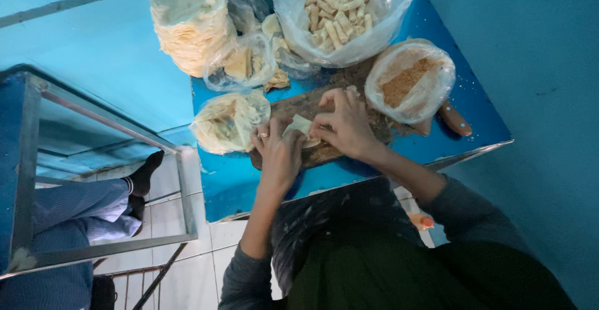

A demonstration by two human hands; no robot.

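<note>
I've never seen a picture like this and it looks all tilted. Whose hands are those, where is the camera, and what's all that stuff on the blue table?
The camera sits on a person's head and looks down, so you see that person's own two bare hands. The left hand, which wears a ring, and the right hand together fold a thin pale dough sheet over a brown wooden board. On the blue table lie a tall stack of round pale wrappers, a clear plastic bag of finished pale rolls, a clear bag of brown crumbs and a clear bag of more wrappers. At the left, another person's legs in blue striped trousers show.
</note>
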